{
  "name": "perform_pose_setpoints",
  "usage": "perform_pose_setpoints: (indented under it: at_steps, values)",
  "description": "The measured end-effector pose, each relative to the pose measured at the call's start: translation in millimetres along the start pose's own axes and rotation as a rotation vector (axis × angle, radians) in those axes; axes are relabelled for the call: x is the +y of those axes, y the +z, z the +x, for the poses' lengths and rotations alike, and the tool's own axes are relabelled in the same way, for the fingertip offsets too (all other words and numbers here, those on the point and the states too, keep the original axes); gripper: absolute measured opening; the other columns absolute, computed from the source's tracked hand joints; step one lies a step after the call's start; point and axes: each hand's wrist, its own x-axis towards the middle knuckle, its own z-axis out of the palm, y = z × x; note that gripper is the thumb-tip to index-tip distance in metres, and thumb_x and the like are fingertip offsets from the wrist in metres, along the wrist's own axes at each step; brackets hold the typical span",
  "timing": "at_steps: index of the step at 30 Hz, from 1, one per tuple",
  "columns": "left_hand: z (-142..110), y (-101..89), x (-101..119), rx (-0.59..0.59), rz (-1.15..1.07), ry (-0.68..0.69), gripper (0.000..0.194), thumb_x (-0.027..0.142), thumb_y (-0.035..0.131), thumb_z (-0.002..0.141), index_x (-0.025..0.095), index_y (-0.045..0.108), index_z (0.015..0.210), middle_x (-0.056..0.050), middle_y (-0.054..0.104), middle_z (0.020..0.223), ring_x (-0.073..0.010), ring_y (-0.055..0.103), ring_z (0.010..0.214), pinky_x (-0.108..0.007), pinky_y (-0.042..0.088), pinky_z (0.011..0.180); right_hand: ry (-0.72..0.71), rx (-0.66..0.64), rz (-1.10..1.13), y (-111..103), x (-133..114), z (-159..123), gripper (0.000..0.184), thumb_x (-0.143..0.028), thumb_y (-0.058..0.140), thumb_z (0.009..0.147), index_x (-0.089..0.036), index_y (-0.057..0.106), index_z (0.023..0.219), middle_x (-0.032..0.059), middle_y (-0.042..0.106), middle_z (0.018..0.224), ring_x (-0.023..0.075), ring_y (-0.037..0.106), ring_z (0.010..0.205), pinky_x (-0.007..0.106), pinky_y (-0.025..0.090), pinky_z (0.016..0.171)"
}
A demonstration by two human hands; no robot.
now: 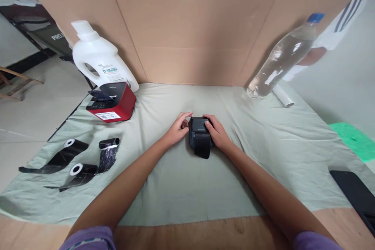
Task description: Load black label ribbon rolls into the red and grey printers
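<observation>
A small black portable printer rests on the cloth in front of me, with a strip of black paper curling out over its near side. My right hand is wrapped round its right side, thumb on the top. At the left side is my left hand, its index finger stretched toward the far left corner and the other fingers loosely bent. Whether those fingertips press on the casing is hard to make out.
A red and black printer stands at left before a white detergent bottle. Nearby lie several black rolls. A clear bottle and white tube are at back right; a phone lies front right. Cardboard stands behind.
</observation>
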Motion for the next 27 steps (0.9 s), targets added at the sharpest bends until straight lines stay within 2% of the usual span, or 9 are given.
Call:
perform_pose_setpoints:
  at_steps: [4, 7, 10, 12, 15, 22, 27]
  values:
    - [0.6, -0.6, -5.9, -0.003, -0.021, -0.013, 0.071, 0.007, 0.052, 0.076, 0.024, 0.049, 0.145, -0.009, 0.052, 0.133, -0.0124, 0.055, 0.085, -0.027, 0.045, 0.075, 0.004, -0.003, -0.004, 0.0, 2.1, 0.5, 0.038, -0.045, 0.043, 0.102, -0.022, 0.059, 0.128, 0.0118, 0.065, 0.128, 0.0259, 0.060, 0.120, 0.046, 0.045, 0.109]
    - [2.5, -2.7, -9.0, -0.058, -0.010, -0.037, 0.074, 0.009, 0.051, 0.078, 0.025, 0.045, 0.151, -0.010, 0.050, 0.139, -0.0143, 0.055, 0.090, -0.030, 0.046, 0.082, 0.004, -0.004, -0.004, -0.1, 2.9, 0.9, 0.038, -0.045, 0.043, 0.102, -0.023, 0.059, 0.128, 0.0114, 0.065, 0.127, 0.0260, 0.060, 0.120, 0.046, 0.045, 0.109]
    - [4.5, -6.1, -8.3, -0.159, -0.030, -0.087, 0.078, 0.014, 0.051, 0.082, 0.027, 0.038, 0.158, -0.011, 0.045, 0.149, -0.0197, 0.056, 0.111, -0.036, 0.044, 0.101, 0.003, -0.006, -0.007, -0.4, 3.1, 1.0, 0.037, -0.044, 0.042, 0.102, -0.024, 0.059, 0.128, 0.0112, 0.065, 0.128, 0.0260, 0.059, 0.121, 0.046, 0.045, 0.110]
    - [5.6, -8.7, -5.0, -0.209, -0.040, -0.118, 0.076, 0.018, 0.051, 0.085, 0.025, 0.036, 0.160, -0.011, 0.044, 0.152, -0.0238, 0.049, 0.130, -0.039, 0.036, 0.114, 0.006, -0.009, -0.009, -0.6, 2.7, 0.9, 0.037, -0.044, 0.043, 0.102, -0.024, 0.059, 0.128, 0.0109, 0.065, 0.128, 0.0259, 0.060, 0.121, 0.046, 0.045, 0.109]
    - [7.2, -12.0, 2.0, -0.257, -0.028, -0.161, 0.074, 0.021, 0.052, 0.086, 0.024, 0.039, 0.159, -0.011, 0.044, 0.154, -0.0263, 0.040, 0.142, -0.040, 0.027, 0.122, 0.008, -0.012, -0.009, -0.8, 1.3, 0.6, 0.037, -0.044, 0.042, 0.102, -0.024, 0.059, 0.128, 0.0107, 0.065, 0.127, 0.0260, 0.060, 0.120, 0.046, 0.045, 0.109]
    - [10.0, -15.9, 10.2, -0.286, -0.095, -0.262, 0.080, 0.020, 0.056, 0.084, 0.025, 0.036, 0.161, -0.011, 0.042, 0.158, -0.0256, 0.047, 0.136, -0.039, 0.031, 0.118, 0.014, -0.004, -0.009, -0.1, 0.7, 0.2, 0.038, -0.045, 0.043, 0.101, -0.024, 0.059, 0.128, 0.0110, 0.065, 0.128, 0.0259, 0.060, 0.121, 0.046, 0.044, 0.110]
    - [10.8, -19.0, 12.5, -0.275, -0.158, -0.353, 0.080, 0.015, 0.059, 0.079, 0.024, 0.045, 0.156, -0.010, 0.058, 0.139, -0.0204, 0.056, 0.114, -0.036, 0.037, 0.110, 0.021, -0.001, -0.004, 0.3, 1.9, 0.3, 0.038, -0.045, 0.043, 0.101, -0.024, 0.059, 0.128, 0.0109, 0.065, 0.128, 0.0254, 0.060, 0.121, 0.045, 0.044, 0.110]
